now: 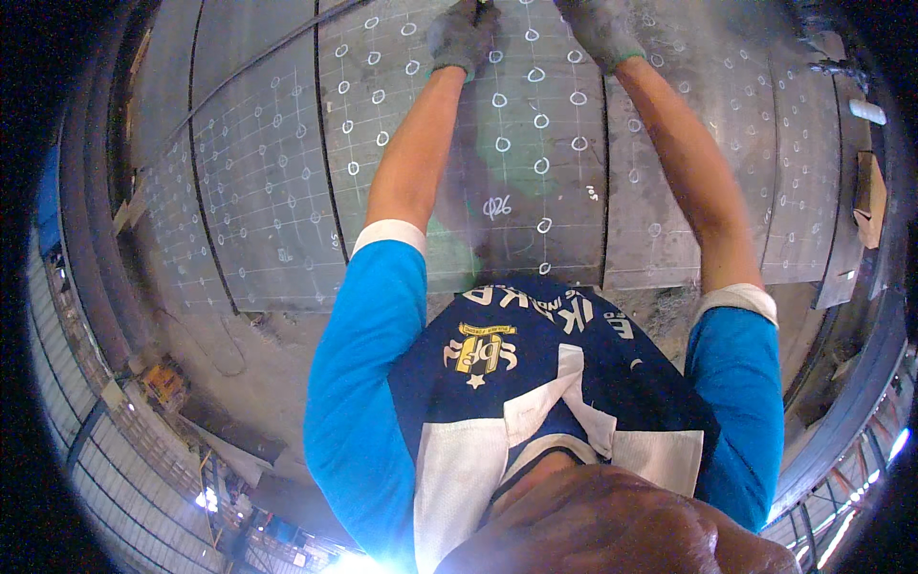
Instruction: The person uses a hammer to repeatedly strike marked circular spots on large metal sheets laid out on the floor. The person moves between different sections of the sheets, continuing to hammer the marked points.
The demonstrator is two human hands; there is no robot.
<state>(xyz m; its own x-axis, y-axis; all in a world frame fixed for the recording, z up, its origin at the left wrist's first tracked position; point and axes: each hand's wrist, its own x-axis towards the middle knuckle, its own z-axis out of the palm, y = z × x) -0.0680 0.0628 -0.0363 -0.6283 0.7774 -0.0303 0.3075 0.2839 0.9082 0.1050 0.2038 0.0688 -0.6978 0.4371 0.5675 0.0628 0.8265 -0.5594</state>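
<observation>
At the left of the frame, low down, there is an orange machine part or box (pixel 164 385); its kind I cannot tell. In the upper left, a dark cable (pixel 287 41) runs aslant across the plates. The left hand (pixel 462 36), in a grey glove, is at the top edge, above the middle steel plate (pixel 521 182); its fingers are dark and partly cut off, so I cannot tell its grip. The right hand (pixel 602 33), also gloved, is near that plate's right edge; its fingertips are outside the frame, and its grip I cannot tell either. At the far right lie a white cylinder (pixel 866 112) and, below it, a brown board (pixel 870 199).

The plates lie side by side, with dark seams between them, and carry white circles on thin lines. The middle one, in the upper centre, has a greenish patch. A ribbed wall (pixel 96 497) stands in the lower left; a bright light (pixel 359 562) shines at the bottom edge.
</observation>
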